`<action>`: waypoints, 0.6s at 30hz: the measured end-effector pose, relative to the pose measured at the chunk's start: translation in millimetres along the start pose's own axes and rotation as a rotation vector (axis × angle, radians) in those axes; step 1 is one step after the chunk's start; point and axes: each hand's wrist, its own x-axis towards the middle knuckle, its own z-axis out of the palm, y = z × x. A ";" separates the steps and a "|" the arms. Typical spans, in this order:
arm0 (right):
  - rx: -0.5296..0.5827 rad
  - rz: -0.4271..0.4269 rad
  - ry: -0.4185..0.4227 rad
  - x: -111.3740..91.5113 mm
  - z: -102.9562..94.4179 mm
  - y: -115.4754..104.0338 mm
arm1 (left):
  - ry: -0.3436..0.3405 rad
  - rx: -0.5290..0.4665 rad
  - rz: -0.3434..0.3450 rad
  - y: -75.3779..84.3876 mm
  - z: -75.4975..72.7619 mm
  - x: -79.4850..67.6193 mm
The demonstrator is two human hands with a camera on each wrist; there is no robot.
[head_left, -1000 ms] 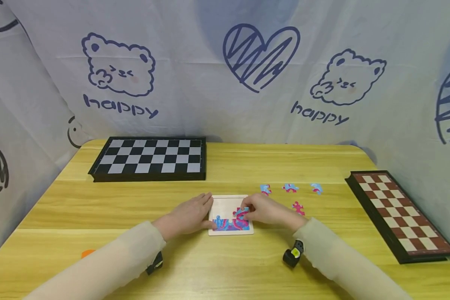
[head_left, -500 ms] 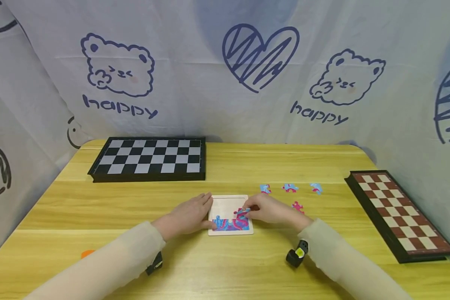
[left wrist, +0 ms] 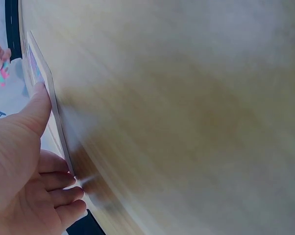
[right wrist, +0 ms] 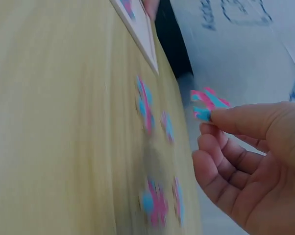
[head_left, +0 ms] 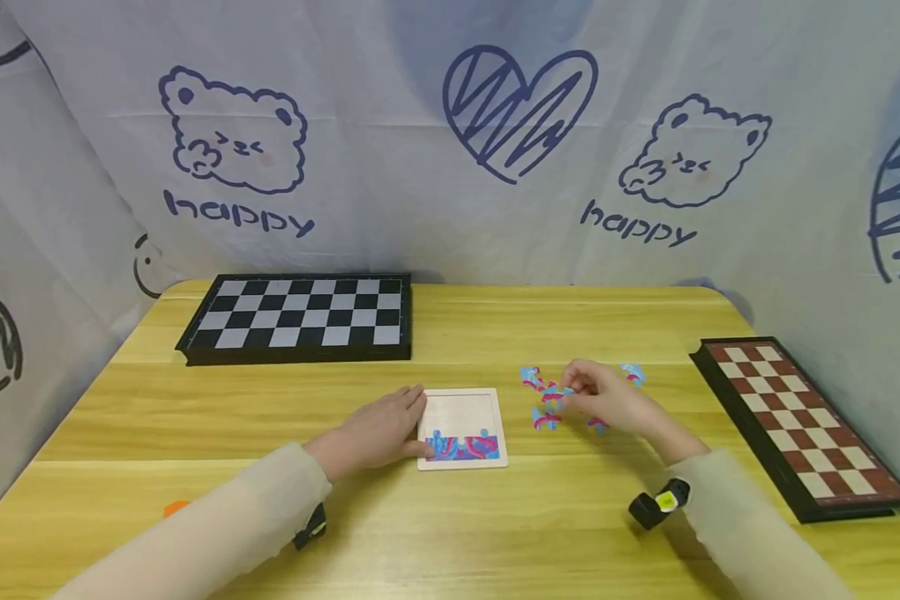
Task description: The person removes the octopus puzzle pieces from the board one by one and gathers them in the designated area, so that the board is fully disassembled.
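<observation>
My left hand [head_left: 371, 433] rests along the left edge of a pale square puzzle tray [head_left: 459, 408]. Its thumb lies over the lower left corner, seen close in the left wrist view. Blue, pink and purple puzzle pieces [head_left: 468, 448] fill the tray's near side; bare board shows beyond them. My right hand [head_left: 607, 398] is off to the right of the tray, pinching a blue-and-pink jigsaw piece [right wrist: 209, 102] between thumb and index finger, above the table. Several loose pieces lie beneath and around it, including one near the tray [head_left: 546, 418] and one farther back [head_left: 633, 373].
A black-and-white chessboard [head_left: 300, 317] lies at the back left. To the right is a brown-and-cream chessboard [head_left: 802, 425]. A small orange object [head_left: 176, 507] shows partly behind the left sleeve. A printed white cloth [head_left: 375, 167] hangs behind the wooden table [head_left: 435, 533].
My right hand has moved right and back from the tray, carrying the jigsaw piece away from above its right side. A loose piece once hidden by that hand is visible. The left hand stays put.
</observation>
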 end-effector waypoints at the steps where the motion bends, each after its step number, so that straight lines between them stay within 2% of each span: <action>1: 0.004 0.010 0.018 -3.7 -5.6 3.9 | 0.001 0.001 0.001 -0.2 -0.2 0.0; 8: -0.020 0.119 0.097 -27.7 -38.1 30.7 | 0.013 0.005 0.008 -1.4 1.6 0.0; 14: -0.037 0.210 0.087 -39.7 -54.6 49.9 | 0.016 0.010 0.013 -1.6 0.9 -0.1; 18: -0.091 0.227 0.082 -43.0 -60.0 59.5 | 0.008 0.003 0.004 -1.1 -0.2 -0.3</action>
